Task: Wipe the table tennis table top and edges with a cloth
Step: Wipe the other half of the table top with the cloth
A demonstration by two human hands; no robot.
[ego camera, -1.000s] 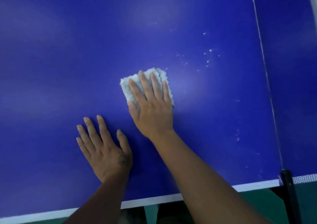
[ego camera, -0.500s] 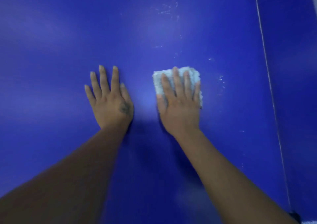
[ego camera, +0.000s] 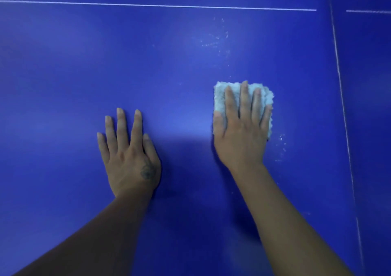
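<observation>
The blue table tennis table top (ego camera: 74, 68) fills the view. A folded pale grey-white cloth (ego camera: 220, 100) lies flat on it right of the middle. My right hand (ego camera: 241, 132) presses down on the cloth with straight fingers, covering most of it. My left hand (ego camera: 129, 155) rests flat on the bare table to the left, fingers spread, apart from the cloth. White specks of dirt (ego camera: 215, 41) lie on the surface beyond the cloth, and a few more specks (ego camera: 282, 144) sit just right of my right hand.
A thin white line (ego camera: 158, 5) crosses the table at the far side. A seam between two table halves (ego camera: 342, 106) runs down the right side. The table's near edge is out of view.
The view has shifted farther over the table, so the near white edge and net post are gone. My right hand slid the cloth to the right; my left hand moved forward and stays flat.
</observation>
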